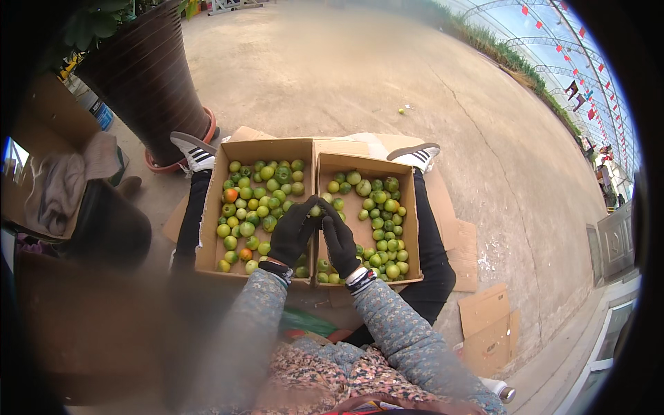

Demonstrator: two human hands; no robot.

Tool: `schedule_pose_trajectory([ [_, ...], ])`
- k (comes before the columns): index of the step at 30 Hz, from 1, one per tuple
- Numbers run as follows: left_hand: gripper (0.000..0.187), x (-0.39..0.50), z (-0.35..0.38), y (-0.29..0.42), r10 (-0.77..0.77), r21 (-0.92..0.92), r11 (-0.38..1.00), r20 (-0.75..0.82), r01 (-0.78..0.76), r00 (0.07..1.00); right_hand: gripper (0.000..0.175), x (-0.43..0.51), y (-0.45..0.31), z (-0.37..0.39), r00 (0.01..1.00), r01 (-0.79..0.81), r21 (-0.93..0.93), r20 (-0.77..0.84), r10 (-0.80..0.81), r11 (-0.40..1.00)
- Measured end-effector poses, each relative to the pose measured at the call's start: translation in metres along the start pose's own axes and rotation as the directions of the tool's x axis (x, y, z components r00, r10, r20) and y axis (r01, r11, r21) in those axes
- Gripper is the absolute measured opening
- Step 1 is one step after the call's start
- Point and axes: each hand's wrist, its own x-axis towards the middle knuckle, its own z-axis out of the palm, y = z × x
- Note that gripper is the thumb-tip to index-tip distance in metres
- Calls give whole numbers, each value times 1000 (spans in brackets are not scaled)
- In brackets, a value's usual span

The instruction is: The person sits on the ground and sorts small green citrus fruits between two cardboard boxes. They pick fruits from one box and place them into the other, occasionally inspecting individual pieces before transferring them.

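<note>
Two open cardboard boxes stand side by side between my legs. Small, mostly green tomatoes [247,228] lie loosely over the floor of the left box [263,146], with a couple of orange ones among them. In the right box [369,161], more green tomatoes [384,223] are gathered mostly along the right side. My left hand [293,231] and my right hand [338,243], both in black gloves, meet above the boxes' shared walls. Between their fingertips is a green tomato [315,211], partly covered by the fingers.
My outstretched legs flank the boxes, over flattened cardboard [441,207]. A tall brown planter [150,78] stands at left, near a box with cloth [59,187] in it. One stray tomato [401,111] lies on the concrete floor [332,62]. Folded cardboard [487,332] rests at lower right.
</note>
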Motion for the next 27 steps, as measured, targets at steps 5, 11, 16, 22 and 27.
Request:
schedule_pose_trajectory([
  [5, 35, 1, 4, -31, -181, -173, 976, -310, 132, 933, 44, 9, 16, -12, 993, -28, -211, -115, 4, 977],
  [11, 51, -1, 1, -61, -618, -502, 764, -392, 405, 681, 41, 28, 61, -34, 983, -96, -837, 4, 182, 538],
  [16, 74, -5, 7, -66, -614, -418, 783, -399, 460, 682, 36, 35, 79, -29, 956, -113, -931, -7, 293, 346],
  [22, 75, -3, 8, -65, -403, -128, 914, -384, 384, 831, 32, 27, 79, -33, 941, -218, -902, -94, 325, 372],
  [27, 77, -1, 4, -36, -125, 40, 989, -265, 140, 956, 34, 19, 78, -48, 904, -427, -627, -277, 325, 652],
])
